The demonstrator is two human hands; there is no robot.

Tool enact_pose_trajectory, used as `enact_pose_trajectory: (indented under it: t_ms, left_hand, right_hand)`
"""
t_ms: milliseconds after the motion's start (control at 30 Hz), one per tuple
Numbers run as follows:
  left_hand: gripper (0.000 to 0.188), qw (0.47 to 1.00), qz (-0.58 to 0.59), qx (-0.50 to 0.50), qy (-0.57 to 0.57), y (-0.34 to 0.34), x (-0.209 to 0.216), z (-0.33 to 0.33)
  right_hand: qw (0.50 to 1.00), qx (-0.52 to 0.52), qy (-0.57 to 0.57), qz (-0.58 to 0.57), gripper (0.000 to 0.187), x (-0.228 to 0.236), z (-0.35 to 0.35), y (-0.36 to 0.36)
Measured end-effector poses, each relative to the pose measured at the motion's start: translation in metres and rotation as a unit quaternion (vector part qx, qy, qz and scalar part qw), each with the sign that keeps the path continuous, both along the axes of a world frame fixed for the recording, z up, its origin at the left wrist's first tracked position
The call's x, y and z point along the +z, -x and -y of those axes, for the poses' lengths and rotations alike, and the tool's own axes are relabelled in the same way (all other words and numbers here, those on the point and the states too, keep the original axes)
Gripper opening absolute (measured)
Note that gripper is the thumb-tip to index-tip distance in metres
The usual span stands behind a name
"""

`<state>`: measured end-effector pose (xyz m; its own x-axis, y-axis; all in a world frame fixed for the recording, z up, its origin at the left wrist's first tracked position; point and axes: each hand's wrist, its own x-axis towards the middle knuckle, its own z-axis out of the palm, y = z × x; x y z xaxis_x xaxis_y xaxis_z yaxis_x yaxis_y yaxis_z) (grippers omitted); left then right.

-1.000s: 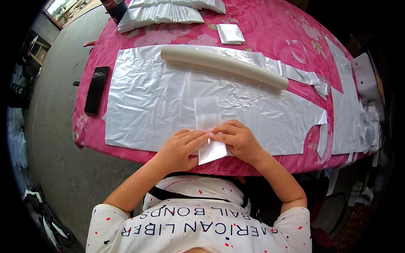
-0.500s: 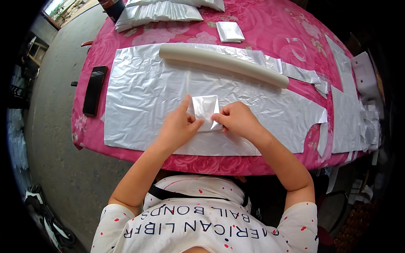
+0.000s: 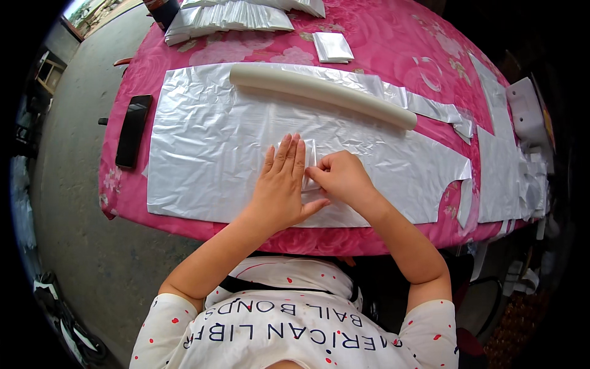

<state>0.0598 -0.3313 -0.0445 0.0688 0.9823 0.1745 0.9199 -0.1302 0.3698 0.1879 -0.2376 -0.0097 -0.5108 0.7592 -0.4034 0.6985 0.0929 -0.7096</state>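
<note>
My left hand lies flat, fingers stretched out, over a small folded white plastic packet and hides most of it. At the packet's right edge, my right hand is closed in a pinch on the film. Both hands are above a large, shiny white plastic sheet, spread flat on the table and cut with a curved notch at its right end. Across the far side of this sheet rests a long beige tube.
A pink flowered cloth covers the table. Piled folded plastic and a dark jar stand far left, with another folded packet nearby. A black phone lies left; more sheets and a white box are right.
My left hand has gone from holding the packet's left side to lying flat across it, fingers extended. My right hand still pinches the right edge, almost unmoved.
</note>
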Motion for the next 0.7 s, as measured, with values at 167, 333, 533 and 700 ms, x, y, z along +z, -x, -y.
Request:
enact_pose_trajectory:
  t_ms: [167,333,533,700]
  left_hand:
    - [0.106,1.0,0.005,-0.01,-0.005,-0.001,-0.008,0.003]
    - [0.106,1.0,0.001,-0.008,-0.024,-0.001,-0.012,0.002]
    - [0.099,0.997,0.037,0.007,-0.068,0.002,-0.008,0.007]
    - [0.067,0.963,0.245,0.02,-0.107,0.019,0.003,0.046]
  right_hand:
    - [0.998,0.007,-0.059,0.015,0.024,0.0,0.006,-0.001]
    - [0.968,0.0,-0.252,0.023,0.025,-0.001,0.037,-0.005]
    - [0.963,-0.01,-0.265,0.052,0.032,0.005,0.036,-0.031]
    - [0.884,0.178,-0.426,-0.07,0.042,0.005,0.026,-0.011]
